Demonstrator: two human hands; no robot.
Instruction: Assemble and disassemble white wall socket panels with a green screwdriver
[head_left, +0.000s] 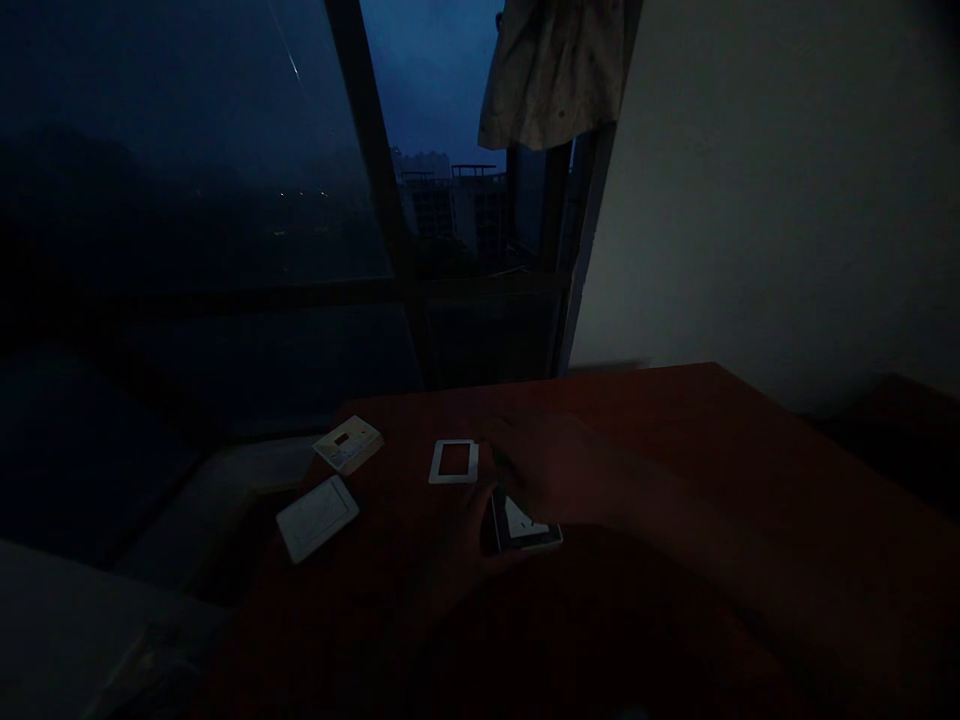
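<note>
In the dim light, my left hand [469,545] lies low on the table, thumb and fingers around a small square unit [525,525] with dark edges and a white face. My right hand [559,465] reaches over this unit from the right and covers its upper part. Its fingers are bent together near the right side of a thin white square frame [442,478], which lies flat. A small dark greenish patch shows by the right fingertips; whether it is a held thing is too dark to tell.
The reddish-brown table [660,400] stands against a window and a pale wall [757,200]. At its left edge lie a pale square block [349,440] with a dark slot and a white rectangular plate [319,520]. A curtain [555,80] hangs at the window.
</note>
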